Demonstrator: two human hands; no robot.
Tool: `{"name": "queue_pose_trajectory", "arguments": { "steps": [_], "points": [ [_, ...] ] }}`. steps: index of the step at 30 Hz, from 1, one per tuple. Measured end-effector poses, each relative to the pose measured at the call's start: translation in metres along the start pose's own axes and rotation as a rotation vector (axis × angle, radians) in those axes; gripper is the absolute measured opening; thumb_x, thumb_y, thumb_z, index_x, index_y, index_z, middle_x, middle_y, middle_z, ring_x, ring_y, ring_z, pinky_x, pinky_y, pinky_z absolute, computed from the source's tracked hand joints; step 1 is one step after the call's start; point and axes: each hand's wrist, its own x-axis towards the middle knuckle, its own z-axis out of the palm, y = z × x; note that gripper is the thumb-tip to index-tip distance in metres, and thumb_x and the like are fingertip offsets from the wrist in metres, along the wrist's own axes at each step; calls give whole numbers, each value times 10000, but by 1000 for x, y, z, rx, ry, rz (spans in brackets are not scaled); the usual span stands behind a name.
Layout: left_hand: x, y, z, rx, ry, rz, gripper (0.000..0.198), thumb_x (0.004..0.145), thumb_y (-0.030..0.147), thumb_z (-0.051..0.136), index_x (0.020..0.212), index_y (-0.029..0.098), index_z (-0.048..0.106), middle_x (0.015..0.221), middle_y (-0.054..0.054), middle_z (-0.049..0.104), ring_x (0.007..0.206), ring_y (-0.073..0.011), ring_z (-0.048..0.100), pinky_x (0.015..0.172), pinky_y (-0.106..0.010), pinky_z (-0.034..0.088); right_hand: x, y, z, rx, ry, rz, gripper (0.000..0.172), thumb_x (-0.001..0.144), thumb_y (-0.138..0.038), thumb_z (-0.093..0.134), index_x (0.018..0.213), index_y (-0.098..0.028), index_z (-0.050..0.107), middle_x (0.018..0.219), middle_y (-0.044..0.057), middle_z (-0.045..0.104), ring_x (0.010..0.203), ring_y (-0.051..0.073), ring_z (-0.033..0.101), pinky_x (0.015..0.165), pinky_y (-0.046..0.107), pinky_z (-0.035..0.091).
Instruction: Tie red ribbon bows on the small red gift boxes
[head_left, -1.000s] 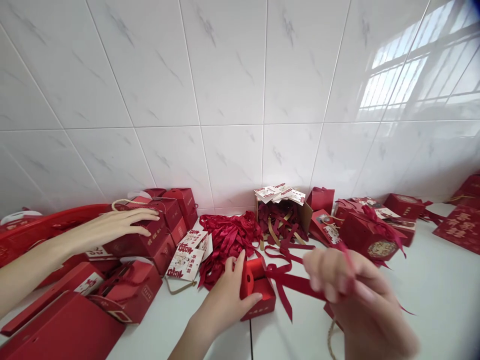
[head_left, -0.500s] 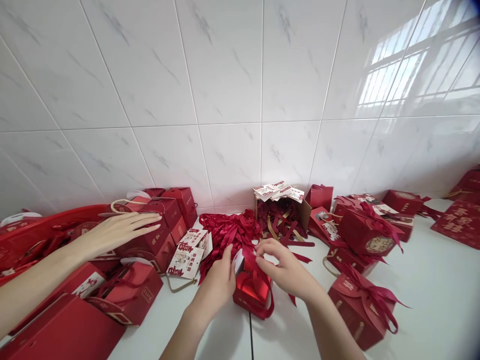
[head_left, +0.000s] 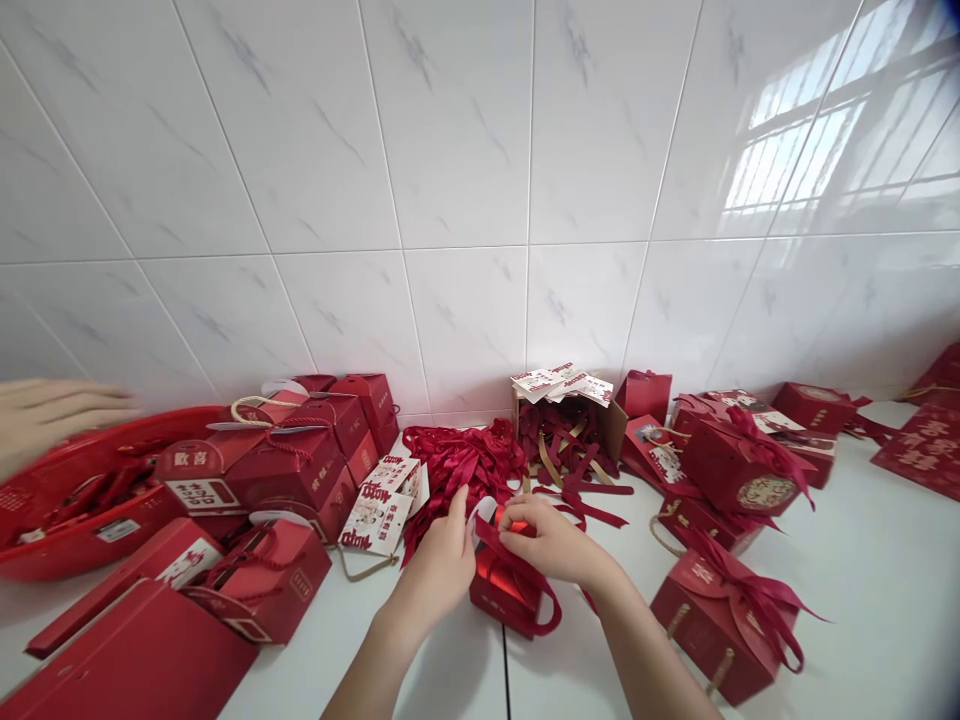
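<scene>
Red ribbon (head_left: 525, 585) pinched by R hand (head_left: 551, 540), L hand (head_left: 442, 560) steadying box (head_left: 504, 590).

A wall (head_left: 450, 150) of large glossy white tiles with faint grey marble veining fills the upper two thirds of the view. Thin pale grout lines (head_left: 531, 120) cross it, and one of them runs level from left to right at about mid-height. On the far right, the shiny tiles carry a bright reflection of a barred window (head_left: 810, 140), with daylight glowing white and pale blue between the bars. Below, a smooth white counter (head_left: 885, 600) meets the foot of the wall and stretches from left to right. A narrow dark seam (head_left: 504, 680) runs across the counter to its near edge, at centre. The light is soft, even daylight, and the shadows are gentle.
</scene>
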Motion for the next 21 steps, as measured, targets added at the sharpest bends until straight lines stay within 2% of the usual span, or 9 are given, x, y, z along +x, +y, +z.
{"name": "queue_pose_trajectory", "arguments": {
  "steps": [3, 9, 15, 21],
  "points": [
    [-2, 3, -2, 7, -14, -15, 540, 932, 260, 269, 1449, 110, 245, 921, -143, 661, 808, -247, 637, 702, -296, 438, 3, 4, 2, -13, 16, 1, 142, 796, -237, 511, 689, -198, 595, 905, 33, 597, 981, 204, 524, 883, 319, 383],
    [-7, 5, -3, -27, -69, -20, 546, 929, 348, 299, 1448, 177, 280, 1111, -167, 635, 1027, -298, 598, 814, -380, 444, 9, 11, 6, -33, 45, 15, 142, 777, -199, 483, 666, -193, 572, 856, 33, 590, 901, 190, 528, 820, 304, 399],
    [-8, 0, 0, -76, -38, 54, 526, 905, 377, 383, 1405, 213, 377, 1344, -120, 526, 1226, -263, 492, 982, -373, 397, 9, 12, 8, -50, 65, 33, 139, 769, -200, 484, 677, -197, 588, 908, 42, 590, 949, 210, 521, 856, 332, 383],
    [-4, -6, 3, -148, -19, 101, 461, 890, 382, 436, 1308, 206, 515, 1318, -72, 569, 1200, -235, 531, 1015, -343, 413, 8, 11, 9, -68, 95, 58, 142, 789, -227, 483, 717, -198, 601, 994, 66, 585, 1001, 232, 515, 883, 359, 370]
  ]
}}
